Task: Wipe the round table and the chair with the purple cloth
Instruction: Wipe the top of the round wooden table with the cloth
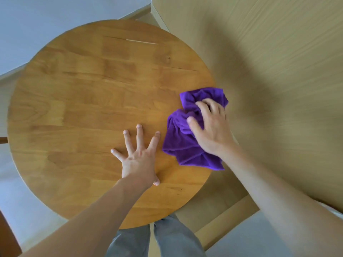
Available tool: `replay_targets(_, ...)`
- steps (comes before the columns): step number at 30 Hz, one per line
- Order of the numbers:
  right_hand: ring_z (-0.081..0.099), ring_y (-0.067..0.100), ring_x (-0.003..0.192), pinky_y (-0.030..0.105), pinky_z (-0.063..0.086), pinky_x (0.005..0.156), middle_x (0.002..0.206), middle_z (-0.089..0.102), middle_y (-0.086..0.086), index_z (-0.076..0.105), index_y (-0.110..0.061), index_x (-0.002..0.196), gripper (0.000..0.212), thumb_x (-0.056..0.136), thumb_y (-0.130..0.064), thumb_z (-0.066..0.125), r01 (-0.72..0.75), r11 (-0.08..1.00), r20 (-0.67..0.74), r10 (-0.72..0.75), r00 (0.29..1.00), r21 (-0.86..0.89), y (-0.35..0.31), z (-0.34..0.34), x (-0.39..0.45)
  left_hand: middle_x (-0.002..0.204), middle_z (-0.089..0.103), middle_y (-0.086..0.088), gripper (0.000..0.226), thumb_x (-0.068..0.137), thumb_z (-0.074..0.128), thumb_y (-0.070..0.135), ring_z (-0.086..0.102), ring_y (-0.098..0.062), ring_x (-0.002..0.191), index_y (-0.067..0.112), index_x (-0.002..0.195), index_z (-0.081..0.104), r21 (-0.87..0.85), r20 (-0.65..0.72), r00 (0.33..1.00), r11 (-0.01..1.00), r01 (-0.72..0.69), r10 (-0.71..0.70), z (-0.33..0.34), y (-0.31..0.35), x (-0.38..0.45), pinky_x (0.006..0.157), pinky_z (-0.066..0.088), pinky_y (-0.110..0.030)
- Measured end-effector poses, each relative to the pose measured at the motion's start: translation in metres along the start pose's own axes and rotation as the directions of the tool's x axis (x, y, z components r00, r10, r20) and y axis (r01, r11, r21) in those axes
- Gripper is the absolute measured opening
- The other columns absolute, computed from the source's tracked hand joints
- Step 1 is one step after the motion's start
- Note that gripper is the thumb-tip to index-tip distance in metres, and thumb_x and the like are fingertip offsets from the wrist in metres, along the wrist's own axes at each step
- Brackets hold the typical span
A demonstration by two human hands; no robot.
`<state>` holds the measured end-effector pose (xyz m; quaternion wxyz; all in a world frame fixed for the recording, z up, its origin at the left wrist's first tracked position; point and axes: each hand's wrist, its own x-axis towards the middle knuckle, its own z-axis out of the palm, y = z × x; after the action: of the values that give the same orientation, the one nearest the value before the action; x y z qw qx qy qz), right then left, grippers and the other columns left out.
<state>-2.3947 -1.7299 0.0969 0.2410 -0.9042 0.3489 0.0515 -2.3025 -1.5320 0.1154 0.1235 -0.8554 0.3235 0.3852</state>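
Observation:
The round wooden table (83,93) fills the middle of the view. A crumpled purple cloth (182,141) lies on its right edge and partly hangs over the rim. My right hand (209,127) rests on top of the cloth, fingers curled into its folds and gripping it. My left hand (138,154) lies flat on the tabletop near the front, fingers spread and straight, just left of the cloth. No chair is clearly visible.
A beige wooden wall or panel (278,71) stands close to the table's right side. Pale grey floor (37,19) shows at the left and back. A dark brown wooden piece (7,236) sits at the lower left edge. My legs (154,240) stand against the table's front.

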Motion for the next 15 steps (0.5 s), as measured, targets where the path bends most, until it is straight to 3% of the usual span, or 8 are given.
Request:
replay_targets(3, 0.032, 0.031, 0.143, 0.053, 0.029, 0.117, 0.154, 0.036, 0.003, 0.047, -0.02, 0.143, 0.079, 0.084, -0.072, 0.051, 0.049, 0.99, 0.006, -0.048, 0.999, -0.13, -0.007, 0.014, -0.034, 0.153, -0.044, -0.009, 0.152, 0.057, 0.095, 0.048, -0.03, -0.048, 0.146, 0.045, 0.151, -0.025, -0.007, 0.009, 1.0, 1.0, 0.0, 0.0, 0.0, -0.001, -0.001, 0.109, 0.017, -0.08)
replay_targets(6, 0.041, 0.036, 0.137, 0.057, 0.035, 0.109, 0.145, 0.047, 0.007, 0.057, -0.017, 0.134, 0.07, 0.075, -0.055, 0.066, 0.072, 0.988, -0.051, -0.08, 0.995, -0.139, -0.008, 0.035, -0.065, 0.152, -0.045, -0.01, 0.152, 0.057, 0.094, 0.049, -0.03, -0.048, 0.146, 0.044, 0.15, -0.026, -0.005, 0.005, 1.0, 1.0, -0.005, 0.005, 0.001, -0.001, 0.0, 0.11, 0.018, -0.08)
replay_targets(11, 0.051, 0.036, 0.118, 0.053, 0.045, 0.093, 0.125, 0.057, 0.008, 0.063, -0.017, 0.121, 0.067, 0.065, -0.053, 0.064, 0.321, 0.924, -0.044, -0.336, 0.941, -0.207, 0.018, 0.025, -0.025, 0.151, -0.046, -0.011, 0.152, 0.058, 0.093, 0.05, -0.029, -0.049, 0.146, 0.043, 0.15, -0.027, 0.005, 0.004, 1.0, 1.0, -0.007, 0.007, 0.0, -0.001, 0.0, 0.11, 0.019, -0.079)
replay_targets(13, 0.052, 0.036, 0.114, 0.053, 0.045, 0.093, 0.123, 0.058, 0.008, 0.065, -0.016, 0.12, 0.064, 0.067, -0.052, 0.065, 0.248, 0.947, -0.14, -0.279, 0.95, -0.203, 0.021, 0.017, 0.013, 0.151, -0.046, -0.011, 0.151, 0.058, 0.094, 0.049, -0.031, -0.048, 0.145, 0.044, 0.15, -0.027, -0.001, 0.012, 1.0, 1.0, -0.01, 0.01, 0.0, -0.001, 0.0, 0.11, 0.018, -0.079)
replay_targets(15, 0.053, 0.035, 0.113, 0.05, 0.045, 0.093, 0.123, 0.058, 0.006, 0.066, -0.017, 0.118, 0.061, 0.068, -0.052, 0.066, 0.085, 0.981, -0.248, -0.127, 0.96, -0.173, 0.014, 0.013, 0.044, 0.151, -0.046, -0.011, 0.151, 0.059, 0.093, 0.049, -0.031, -0.048, 0.145, 0.044, 0.15, -0.028, 0.0, 0.018, 1.0, 1.0, -0.01, 0.01, -0.001, -0.001, 0.001, 0.111, 0.016, -0.079)
